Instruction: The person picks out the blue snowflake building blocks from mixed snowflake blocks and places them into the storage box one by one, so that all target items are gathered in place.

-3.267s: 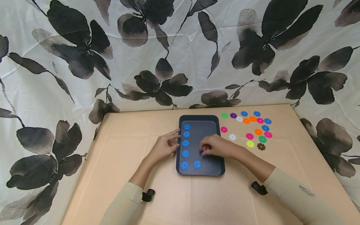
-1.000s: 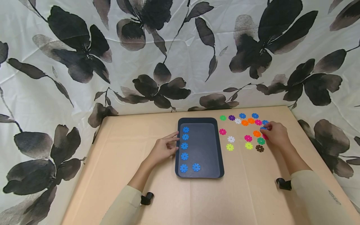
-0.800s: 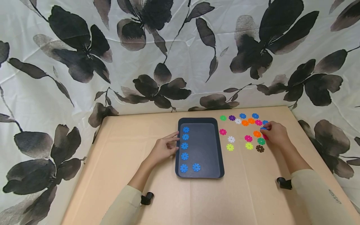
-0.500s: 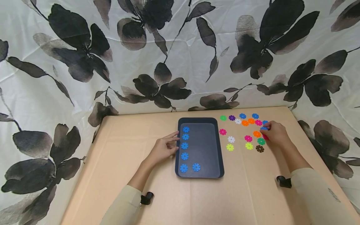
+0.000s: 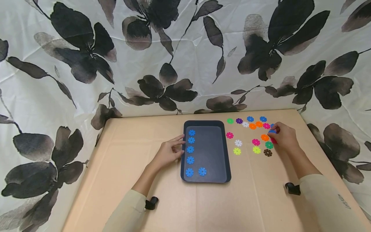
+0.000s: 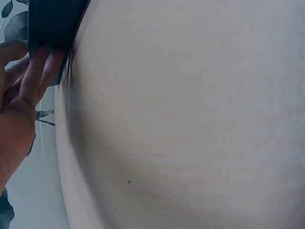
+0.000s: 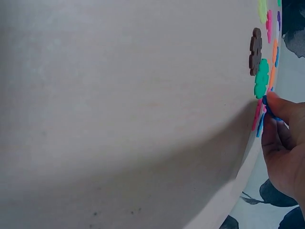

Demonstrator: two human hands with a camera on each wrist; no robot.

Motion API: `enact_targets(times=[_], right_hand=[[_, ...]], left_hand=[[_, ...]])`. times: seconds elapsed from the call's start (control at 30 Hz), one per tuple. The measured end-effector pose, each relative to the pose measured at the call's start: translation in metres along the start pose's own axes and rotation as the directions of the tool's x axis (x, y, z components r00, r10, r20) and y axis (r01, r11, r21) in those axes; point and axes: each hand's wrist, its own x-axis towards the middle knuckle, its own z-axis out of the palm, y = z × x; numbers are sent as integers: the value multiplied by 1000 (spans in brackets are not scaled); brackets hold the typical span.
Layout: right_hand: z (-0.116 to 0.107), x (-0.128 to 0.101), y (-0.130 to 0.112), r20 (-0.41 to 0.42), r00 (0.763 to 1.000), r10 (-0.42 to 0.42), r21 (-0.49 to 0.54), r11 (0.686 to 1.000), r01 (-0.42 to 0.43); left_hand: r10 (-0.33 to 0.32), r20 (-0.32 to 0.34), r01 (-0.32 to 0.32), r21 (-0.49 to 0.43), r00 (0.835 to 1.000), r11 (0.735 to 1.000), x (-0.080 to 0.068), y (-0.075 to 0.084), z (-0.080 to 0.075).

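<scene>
Blue disc [image 5: 272,131] pinched at its edge between thumb and fingertips of right hand [image 5: 282,137], among the loose coloured discs on the counter [image 5: 145,135], right of the tray; right wrist view shows the disc [image 7: 265,110] tilted up on edge in that grip. Touching or just beside it: pink disc [image 5: 273,140], orange disc [image 5: 265,137], green disc [image 5: 269,145]. Left hand [image 5: 168,153] released, fingers straight, tips against the left wall of the dark tray [image 5: 229,161]. Six blue discs lie in the tray. Small dark mark on right sleeve [image 5: 342,199]; not legible.
</scene>
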Motion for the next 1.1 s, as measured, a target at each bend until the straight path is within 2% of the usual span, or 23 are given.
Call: enact_targets(times=[0.1,0.23,0.43,0.83,1.1], right_hand=[[0,-1,1,-19,1000,-25,3,1000,25],[-2,-4,-1,-18,1000,-15,25,1000,16],[-7,-9,-14,-38,999,-20,82,996,23],[-16,-14,-68,-22,993,-114,155,981,116],[-15,-15,-105,-22,972,-233,149,961,233]], left_hand=[[-4,-3,4,0,1000,1000,0,0,0],[-8,-1,8,-5,1000,1000,0,0,1],[-7,1,7,-7,1000,1000,1,-1,0],[-11,4,11,7,1000,1000,1,0,-1],[3,0,-3,0,1000,1000,1,0,-1]])
